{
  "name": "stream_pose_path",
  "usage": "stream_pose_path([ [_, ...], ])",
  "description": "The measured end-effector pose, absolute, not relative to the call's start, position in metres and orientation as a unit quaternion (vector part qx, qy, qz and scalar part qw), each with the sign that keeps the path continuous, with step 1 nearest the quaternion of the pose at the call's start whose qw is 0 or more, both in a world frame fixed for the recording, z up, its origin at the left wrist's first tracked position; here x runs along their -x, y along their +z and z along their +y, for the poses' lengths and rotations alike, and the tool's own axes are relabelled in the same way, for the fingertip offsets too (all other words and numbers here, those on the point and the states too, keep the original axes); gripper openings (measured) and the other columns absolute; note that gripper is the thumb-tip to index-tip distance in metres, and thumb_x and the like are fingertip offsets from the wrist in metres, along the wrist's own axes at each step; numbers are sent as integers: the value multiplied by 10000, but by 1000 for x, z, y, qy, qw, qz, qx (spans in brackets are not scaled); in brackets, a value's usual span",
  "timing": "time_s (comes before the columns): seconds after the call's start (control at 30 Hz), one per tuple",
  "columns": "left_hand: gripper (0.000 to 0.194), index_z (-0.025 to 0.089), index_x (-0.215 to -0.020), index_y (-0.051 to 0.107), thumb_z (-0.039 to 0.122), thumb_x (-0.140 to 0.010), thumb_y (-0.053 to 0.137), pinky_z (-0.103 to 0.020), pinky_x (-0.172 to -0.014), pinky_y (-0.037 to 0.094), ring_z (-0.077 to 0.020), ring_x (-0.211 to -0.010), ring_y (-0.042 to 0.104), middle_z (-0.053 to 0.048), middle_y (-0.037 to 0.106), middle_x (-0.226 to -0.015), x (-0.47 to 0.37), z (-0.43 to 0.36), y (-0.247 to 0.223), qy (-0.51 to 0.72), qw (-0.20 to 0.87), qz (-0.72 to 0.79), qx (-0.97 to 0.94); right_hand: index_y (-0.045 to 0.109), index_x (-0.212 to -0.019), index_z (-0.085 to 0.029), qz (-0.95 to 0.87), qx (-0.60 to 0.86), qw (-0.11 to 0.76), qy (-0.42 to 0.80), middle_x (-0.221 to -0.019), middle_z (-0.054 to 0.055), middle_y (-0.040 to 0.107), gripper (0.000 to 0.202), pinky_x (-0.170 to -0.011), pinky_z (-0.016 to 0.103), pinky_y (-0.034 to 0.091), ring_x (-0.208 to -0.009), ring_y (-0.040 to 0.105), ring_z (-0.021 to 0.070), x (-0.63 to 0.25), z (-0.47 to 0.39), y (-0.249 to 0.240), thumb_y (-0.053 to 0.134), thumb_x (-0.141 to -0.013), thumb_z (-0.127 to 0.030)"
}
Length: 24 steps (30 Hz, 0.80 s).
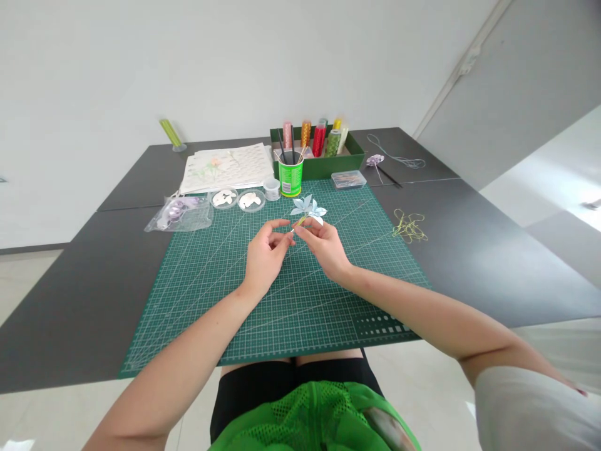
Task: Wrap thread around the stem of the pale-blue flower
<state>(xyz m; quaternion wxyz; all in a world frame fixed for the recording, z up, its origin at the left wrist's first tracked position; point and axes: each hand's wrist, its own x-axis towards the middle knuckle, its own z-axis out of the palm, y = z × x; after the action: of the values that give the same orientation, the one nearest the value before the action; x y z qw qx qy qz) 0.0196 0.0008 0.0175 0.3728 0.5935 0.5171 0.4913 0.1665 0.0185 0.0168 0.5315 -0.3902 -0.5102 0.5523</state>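
Two pale blue artificial flowers (307, 207) with pointed petals stand on a short green-wrapped stem above the cutting mat. My right hand (326, 247) pinches this stem just below the petals, thumb and fingers closed. At the stem's thin white lower end, my left hand (267, 254) is closed in a pinch with its index finger stretched out above. The fingertips of both hands nearly meet there, and they partly cover the stem.
Beneath my hands lies a green cutting mat (225, 282). Behind it are a green can (291, 178) of tools, a green box (323, 168) of thread spools, two dishes of white pieces (251, 200), and a plastic bag (183, 214). Tangled yellow-green thread (409, 227) lies right.
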Motion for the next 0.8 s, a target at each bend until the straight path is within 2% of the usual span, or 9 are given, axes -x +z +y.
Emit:
stream_pose_path([
  [0.1,292,201,-1160,665,328,-898,697,-242,-539,454,-135,-585,618,-10,739,-743,-20,1,18,493,399,514,-578,647,-814,-191,-500,386,544,552,-707,-13,567,313,-532,264,324,-625,448,100,-166,19,15,768,-788,-479],
  [0.17,309,176,-1134,687,371,-894,699,-244,-544,479,-136,-589,619,-29,743,-752,-18,3,20,488,456,502,-549,650,-793,-188,-502,385,540,555,-742,5,598,318,-535,262,337,-648,466,105,-168,20,14,774,-781,-480],
  [0.27,379,140,-998,746,499,-907,667,-253,-562,504,-127,-584,606,-75,758,-782,-13,8,24,464,576,481,-471,674,-806,-197,-513,394,521,557,-669,-10,552,299,-525,261,333,-634,461,111,-170,20,14,767,-787,-480],
  [0.33,391,133,-903,766,517,-884,692,-247,-560,499,-115,-576,593,-91,767,-799,-10,11,26,441,634,475,-422,691,-831,-206,-519,397,512,557,-601,-33,477,296,-518,261,329,-618,452,116,-171,20,14,769,-788,-488],
  [0.43,261,139,-852,777,399,-832,774,-219,-555,483,-90,-567,576,-75,767,-792,-6,13,28,419,667,476,-391,696,-849,-212,-525,386,513,559,-564,-50,421,306,-531,262,358,-616,465,123,-171,20,14,775,-787,-501],
  [0.53,155,145,-854,786,297,-823,778,-200,-548,473,-81,-573,585,-63,768,-786,-5,14,27,409,684,476,-372,699,-869,-205,-530,370,515,563,-599,-42,497,311,-586,274,433,-623,504,121,-170,20,13,776,-794,-496],
  [0.67,119,145,-896,795,243,-852,744,-195,-582,495,-95,-637,647,-77,785,-826,-5,15,27,406,692,476,-361,698,-855,-195,-540,358,525,552,-706,-9,621,315,-687,308,507,-654,561,120,-169,21,8,790,-794,-489],
  [0.8,113,134,-888,784,218,-884,709,-199,-608,514,-105,-662,670,-82,783,-816,-6,15,30,403,688,481,-364,707,-857,-197,-563,386,522,511,-683,-4,599,324,-656,301,493,-717,579,149,-170,23,3,779,-813,-510],
])
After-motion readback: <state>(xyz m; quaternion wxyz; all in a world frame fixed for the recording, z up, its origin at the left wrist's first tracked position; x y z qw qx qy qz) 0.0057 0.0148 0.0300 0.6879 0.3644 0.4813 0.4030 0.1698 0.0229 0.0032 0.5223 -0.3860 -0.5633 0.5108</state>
